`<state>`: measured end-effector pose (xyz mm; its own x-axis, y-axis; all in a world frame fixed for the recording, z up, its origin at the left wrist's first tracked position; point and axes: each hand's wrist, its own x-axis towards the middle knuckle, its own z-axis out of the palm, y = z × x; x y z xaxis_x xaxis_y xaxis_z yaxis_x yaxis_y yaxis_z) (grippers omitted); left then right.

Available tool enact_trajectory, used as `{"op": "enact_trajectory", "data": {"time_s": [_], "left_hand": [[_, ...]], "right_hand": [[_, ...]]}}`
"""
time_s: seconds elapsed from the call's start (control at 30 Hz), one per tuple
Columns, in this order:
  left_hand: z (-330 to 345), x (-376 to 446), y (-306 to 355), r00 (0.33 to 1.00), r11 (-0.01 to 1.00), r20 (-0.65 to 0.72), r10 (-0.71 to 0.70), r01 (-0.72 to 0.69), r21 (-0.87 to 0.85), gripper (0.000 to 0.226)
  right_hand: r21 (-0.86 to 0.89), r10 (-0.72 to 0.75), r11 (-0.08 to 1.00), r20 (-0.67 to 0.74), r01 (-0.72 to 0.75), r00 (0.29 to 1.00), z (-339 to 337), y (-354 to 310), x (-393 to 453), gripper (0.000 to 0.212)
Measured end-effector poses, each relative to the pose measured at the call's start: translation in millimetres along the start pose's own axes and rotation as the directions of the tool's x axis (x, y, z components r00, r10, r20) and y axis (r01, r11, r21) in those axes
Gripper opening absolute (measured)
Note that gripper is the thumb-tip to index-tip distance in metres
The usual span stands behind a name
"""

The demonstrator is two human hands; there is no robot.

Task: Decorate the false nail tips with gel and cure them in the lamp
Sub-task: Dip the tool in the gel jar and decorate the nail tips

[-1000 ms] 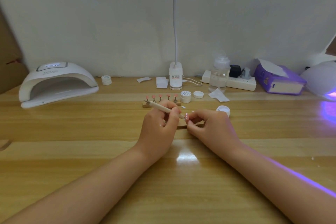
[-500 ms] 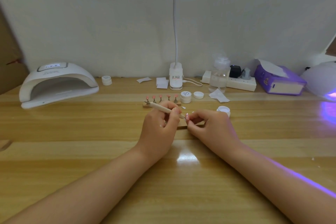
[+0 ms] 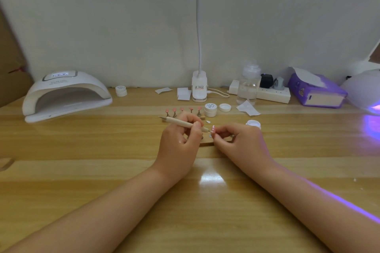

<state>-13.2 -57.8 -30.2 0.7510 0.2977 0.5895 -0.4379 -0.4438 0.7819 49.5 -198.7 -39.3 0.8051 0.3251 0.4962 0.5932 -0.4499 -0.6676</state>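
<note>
The left hand (image 3: 181, 139) grips a wooden-handled pen tool (image 3: 185, 123), its fine tip touching a pink false nail tip (image 3: 213, 129) pinched in the fingers of the right hand (image 3: 238, 141), above a wooden holder block (image 3: 206, 143). Just behind stands a rack of five pink tips (image 3: 183, 111). Beside it sit a closed gel jar (image 3: 210, 109) and a loose lid (image 3: 225, 107); an open pot (image 3: 253, 123), contents unclear, sits near the right hand, and the white curing lamp (image 3: 65, 94) stands far left.

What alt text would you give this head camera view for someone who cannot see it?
Over a wooden desk, the left hand holds a thin tool to a false nail tip pinched in the right hand. Behind stand a rack of pink tips, gel pots and a white curing lamp.
</note>
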Motion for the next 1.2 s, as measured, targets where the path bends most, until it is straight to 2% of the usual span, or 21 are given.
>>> {"op": "enact_trajectory", "data": {"time_s": [1.2], "left_hand": [[-0.1, 0.3, -1.3, 1.0, 1.0, -0.008, -0.012, 0.013, 0.019, 0.013]], "right_hand": [[-0.019, 0.003, 1.0, 0.032, -0.002, 0.999, -2.5, -3.5, -0.9, 0.008]]}}
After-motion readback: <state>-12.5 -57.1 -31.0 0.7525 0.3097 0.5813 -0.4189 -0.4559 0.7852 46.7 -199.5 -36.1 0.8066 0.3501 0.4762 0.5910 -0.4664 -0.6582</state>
